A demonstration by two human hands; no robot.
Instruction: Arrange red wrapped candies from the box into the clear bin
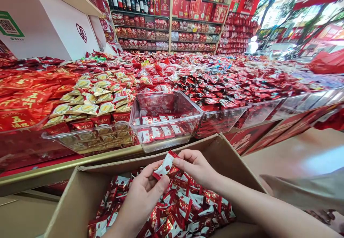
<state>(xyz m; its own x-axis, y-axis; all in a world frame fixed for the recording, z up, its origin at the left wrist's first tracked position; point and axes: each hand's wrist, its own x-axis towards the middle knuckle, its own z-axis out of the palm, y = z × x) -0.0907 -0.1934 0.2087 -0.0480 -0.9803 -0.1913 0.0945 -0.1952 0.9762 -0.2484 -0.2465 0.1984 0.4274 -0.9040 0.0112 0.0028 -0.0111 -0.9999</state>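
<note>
Between my two hands is a small red-and-white wrapped candy (167, 165), held above an open cardboard box (66, 204). My left hand (143, 191) pinches its lower left end between thumb and fingers. My right hand (195, 166) grips the upper right end. Below them the box holds a loose heap of the same red-and-white packets (185, 205). Just beyond the box stands a clear plastic bin (166, 143), with rows of like packets laid flat in its bottom and its upper walls bare.
Bins of durian packets (94, 98) and red packets (24, 102) lie left; dark red packets (215, 91) fill the bin on the right. A gold counter edge (72, 166) runs behind the box. Shelves with wine bottles (129, 0) stand at the back. Grey cloth (309, 189) shows at right.
</note>
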